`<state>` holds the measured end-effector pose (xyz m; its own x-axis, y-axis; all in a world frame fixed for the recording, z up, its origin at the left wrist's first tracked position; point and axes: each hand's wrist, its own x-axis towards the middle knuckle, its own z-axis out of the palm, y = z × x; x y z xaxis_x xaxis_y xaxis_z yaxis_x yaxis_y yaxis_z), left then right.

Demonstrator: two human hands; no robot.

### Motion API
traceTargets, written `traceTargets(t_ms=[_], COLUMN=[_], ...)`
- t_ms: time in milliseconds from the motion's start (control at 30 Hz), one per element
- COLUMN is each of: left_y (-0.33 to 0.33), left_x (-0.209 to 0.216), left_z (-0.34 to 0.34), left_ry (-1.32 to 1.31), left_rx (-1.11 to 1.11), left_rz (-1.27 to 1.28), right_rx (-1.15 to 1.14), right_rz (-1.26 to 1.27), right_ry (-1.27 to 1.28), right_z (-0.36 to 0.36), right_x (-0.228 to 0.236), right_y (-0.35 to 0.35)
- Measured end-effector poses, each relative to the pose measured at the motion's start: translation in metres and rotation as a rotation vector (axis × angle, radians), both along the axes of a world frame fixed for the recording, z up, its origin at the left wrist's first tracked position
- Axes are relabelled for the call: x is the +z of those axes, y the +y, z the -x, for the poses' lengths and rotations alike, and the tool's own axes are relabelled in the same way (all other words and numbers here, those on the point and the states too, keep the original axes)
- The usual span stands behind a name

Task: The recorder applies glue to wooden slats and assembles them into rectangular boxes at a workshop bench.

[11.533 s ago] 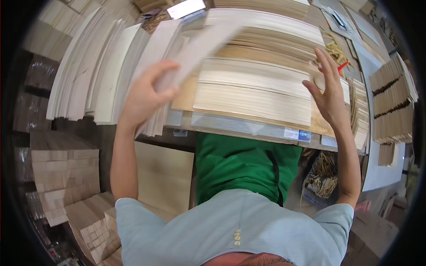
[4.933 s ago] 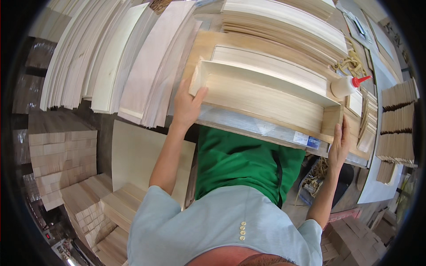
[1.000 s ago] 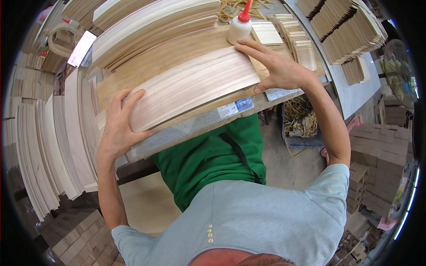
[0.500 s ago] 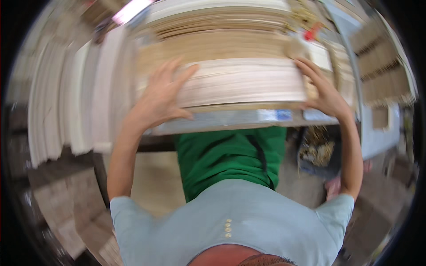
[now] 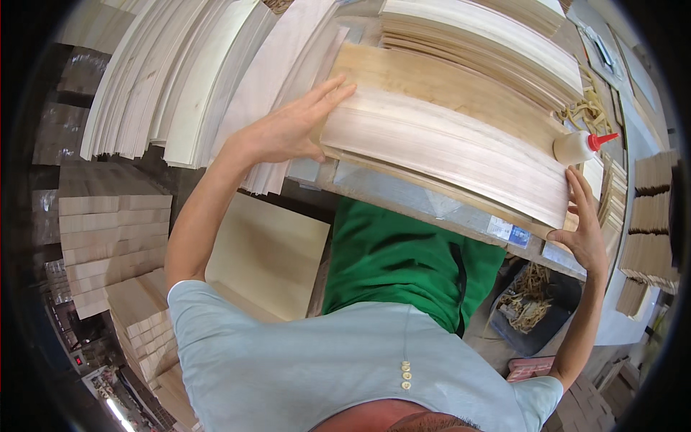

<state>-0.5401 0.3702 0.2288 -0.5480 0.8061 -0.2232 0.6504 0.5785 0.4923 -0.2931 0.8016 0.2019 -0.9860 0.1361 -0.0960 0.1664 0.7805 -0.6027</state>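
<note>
A stack of thin pale wood sheets [image 5: 446,155] lies across the bench in front of me, its long edges fanned slightly. At the stack's left end is my left hand [image 5: 291,126], fingers stretched out and thumb apart, palm toward the end. My right hand [image 5: 586,234] stands at the opposite end, fingers upright along the sheet ends and thumb spread. Neither hand is wrapped round the stack. Beneath and behind the sheets is a tan wood board [image 5: 446,86]. A glue bottle [image 5: 574,146] with a red nozzle cap stands just beyond my right fingertips.
Tall stacks of wood sheets [image 5: 194,79] stand at the left, and another stack [image 5: 482,43] lies farther back. Under the bench's right side sits a dark bin [image 5: 536,306] of wood scraps. Stacked wood blocks [image 5: 115,230] fill the lower left; more wood bundles [image 5: 651,216] stand right.
The view has turned, so the bench now slants down to the right and is sharper. Both hands remain at the stack's two ends, with the left one now nearer its end edge.
</note>
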Motion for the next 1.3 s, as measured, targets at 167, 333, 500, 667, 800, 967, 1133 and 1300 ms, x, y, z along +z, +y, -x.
traceTargets(t_ms=[167,333,500,667,800,967,1133,1300], left_y=[-0.003,-0.003,-0.003,-0.004,-0.014,-0.005,0.001,0.003], left_x=[-0.005,-0.012,-0.016,-0.019,-0.044,-0.068,-0.073,-0.078], left_z=[0.006,0.002,0.003,-0.008,-0.020,-0.016,-0.021,-0.022], left_ry=[0.034,0.019,-0.056,-0.283,-0.687,-0.966,-0.958,-0.961], left_rx=[-0.041,0.005,0.027,0.147,0.330,0.640,0.749,0.752], left_rz=[-0.034,-0.059,-0.118,-0.289,-0.570,-0.733,-0.691,-0.775], right_rx=[0.014,0.016,0.002,0.010,-0.047,-0.531,-0.601,-0.612], right_rz=[-0.013,-0.026,-0.025,0.096,0.423,0.570,0.816,0.905], right_ry=[0.005,0.003,-0.001,0.036,0.103,-0.198,-0.047,-0.048], right_z=[0.001,0.001,0.002,0.001,-0.006,-0.015,-0.006,-0.003], right_x=[0.000,0.000,0.001,-0.005,-0.011,-0.055,-0.052,-0.047], right_y=[-0.001,-0.001,-0.001,-0.001,-0.012,0.019,-0.011,-0.014])
